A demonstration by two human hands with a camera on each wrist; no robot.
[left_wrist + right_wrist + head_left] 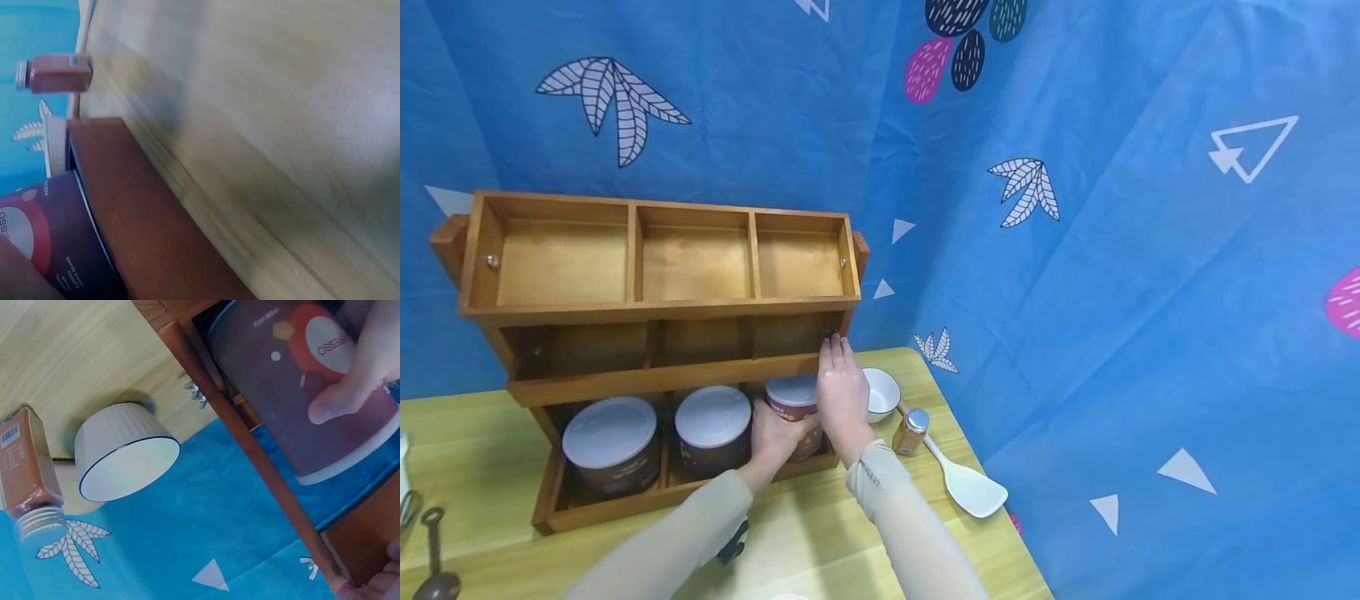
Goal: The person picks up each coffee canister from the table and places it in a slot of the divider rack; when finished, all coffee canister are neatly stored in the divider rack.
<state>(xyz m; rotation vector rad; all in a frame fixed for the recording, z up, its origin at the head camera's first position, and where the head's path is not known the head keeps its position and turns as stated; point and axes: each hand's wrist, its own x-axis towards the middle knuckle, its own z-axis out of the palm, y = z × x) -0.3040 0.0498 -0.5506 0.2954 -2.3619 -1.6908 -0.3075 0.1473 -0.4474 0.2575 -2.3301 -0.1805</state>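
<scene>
A tiered wooden rack (655,312) stands on the table, with three lidded coffee bean canisters along its bottom tier. My left hand (777,437) grips the rightmost canister (281,394), its thumb across the printed label. This canister sits in the right compartment, its white lid partly beneath the middle tier. To its left are the middle canister (712,429) and the left canister (612,446). My right hand (842,396) holds the right end of the middle tier's front board (365,531), with fingers reaching over the top edge.
Right of the rack stand a white bowl (882,393) and a spice bottle with a silver cap (912,431). A white spatula (973,490) lies near the table's right edge. At the lower left is a dark ladle (436,575). Blue cloth (1075,333) hangs behind and to the right.
</scene>
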